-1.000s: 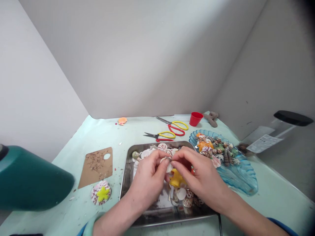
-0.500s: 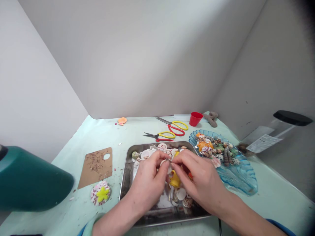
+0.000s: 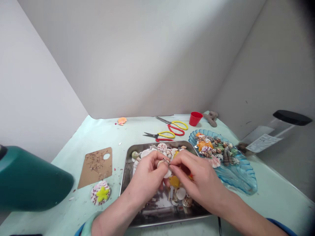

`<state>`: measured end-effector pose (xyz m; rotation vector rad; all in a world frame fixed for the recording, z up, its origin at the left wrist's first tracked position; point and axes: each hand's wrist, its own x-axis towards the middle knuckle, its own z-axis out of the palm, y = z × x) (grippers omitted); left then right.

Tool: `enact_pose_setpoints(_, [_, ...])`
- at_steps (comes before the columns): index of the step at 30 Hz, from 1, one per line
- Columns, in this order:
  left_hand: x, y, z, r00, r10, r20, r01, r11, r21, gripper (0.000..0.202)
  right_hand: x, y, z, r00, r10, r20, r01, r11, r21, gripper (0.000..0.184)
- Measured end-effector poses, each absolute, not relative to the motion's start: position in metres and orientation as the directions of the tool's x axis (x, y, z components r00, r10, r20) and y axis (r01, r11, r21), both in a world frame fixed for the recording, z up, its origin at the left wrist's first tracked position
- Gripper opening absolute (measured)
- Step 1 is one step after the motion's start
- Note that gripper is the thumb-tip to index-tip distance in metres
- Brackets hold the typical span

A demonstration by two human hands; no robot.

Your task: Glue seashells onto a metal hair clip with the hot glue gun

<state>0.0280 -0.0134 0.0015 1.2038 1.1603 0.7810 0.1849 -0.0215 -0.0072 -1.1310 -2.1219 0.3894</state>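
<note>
1. Two bare hands show in the head view, both above the metal tray (image 3: 177,213), with the fingertips almost meeting.
2. The left hand (image 3: 147,178) holds a pale shell (image 3: 161,162) between its thumb and forefinger; this shell is between the two hands.
3. The right hand (image 3: 199,175) has its thumb and forefinger narrow, at the edge of the shell. Whether they grip it or some small piece, I cannot tell.
4. Below the fingers, in the tray, lie more shells and a yellow object (image 3: 174,181).
5. To the left of the left hand are a brown card (image 3: 93,168), a shell disc with a yellow star-like shape (image 3: 100,193) and a green container (image 3: 34,180).
6. Beyond the hands lie yellow-and-red scissors and a red cup (image 3: 195,119).
7. To the right of the right hand, a blue dish (image 3: 242,180) carries many small shells.
</note>
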Motion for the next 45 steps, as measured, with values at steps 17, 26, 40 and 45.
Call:
enact_pose_setpoints(17, [0.025, -0.013, -0.001, 0.268, 0.955, -0.128, 0.069, 0.113, 0.991, 0.018, 0.188, -0.023, -0.008, -0.287, 0.888, 0.359, 0.637, 0.457, -0.621, 0.008])
enact_pose_setpoints(26, [0.025, -0.011, 0.001, 0.247, 0.962, -0.117, 0.031, 0.113, 0.993, 0.018, 0.185, -0.023, -0.003, -0.306, 0.892, 0.332, 0.602, 0.451, -0.659, 0.013])
enact_pose_setpoints(40, [0.023, -0.013, -0.003, 0.241, 0.97, 0.037, 0.426, -0.14, 0.894, 0.014, 0.19, -0.019, -0.007, -0.376, 0.838, 0.395, 0.669, 0.541, -0.51, 0.014])
enact_pose_setpoints(45, [0.022, -0.012, -0.001, 0.231, 0.973, -0.006, 0.342, -0.075, 0.937, 0.014, 0.188, -0.021, -0.007, -0.342, 0.866, 0.365, 0.665, 0.497, -0.558, 0.012])
